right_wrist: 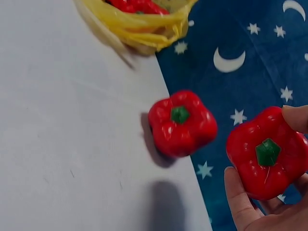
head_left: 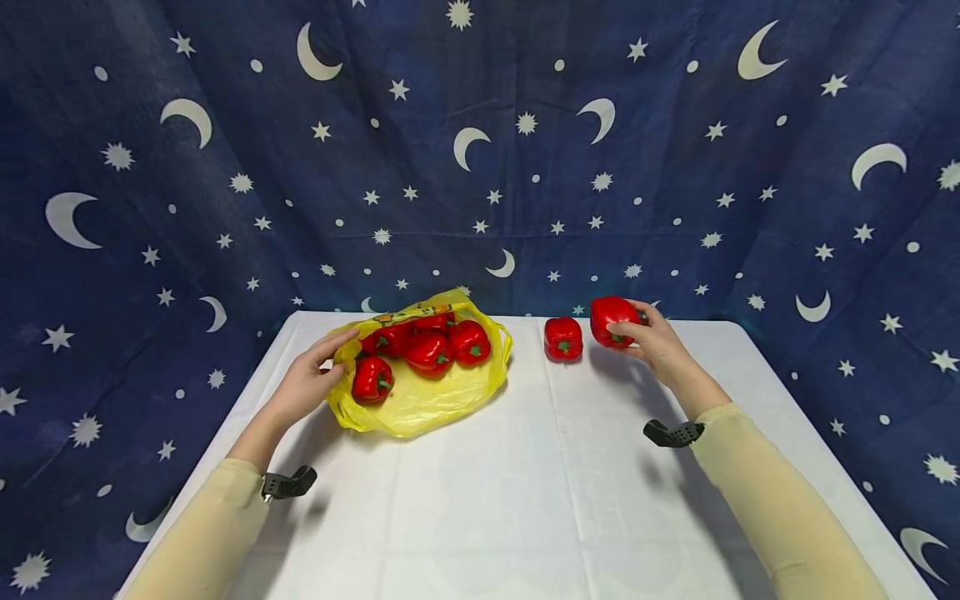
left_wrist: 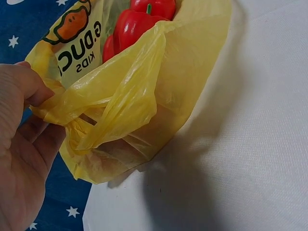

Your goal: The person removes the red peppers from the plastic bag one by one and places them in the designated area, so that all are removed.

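A yellow plastic bag point(head_left: 427, 408) lies on the table with its mouth spread, and several red bell peppers point(head_left: 428, 353) are inside it. My left hand point(head_left: 311, 379) pinches the bag's left edge; in the left wrist view the fingers and thumb point(left_wrist: 36, 89) grip the bunched plastic. At the right, my right hand point(head_left: 660, 346) holds a red bell pepper point(right_wrist: 267, 153) with a green stem, thumb on one side and fingers on the other. Just left of it another red bell pepper point(head_left: 563, 339) stands on the table, apart from the hand.
A white cloth covers the table point(head_left: 480, 500). Behind it and at both sides hangs a dark blue curtain point(head_left: 420, 217) with moons and stars. Each wrist wears a black strap point(head_left: 673, 433).
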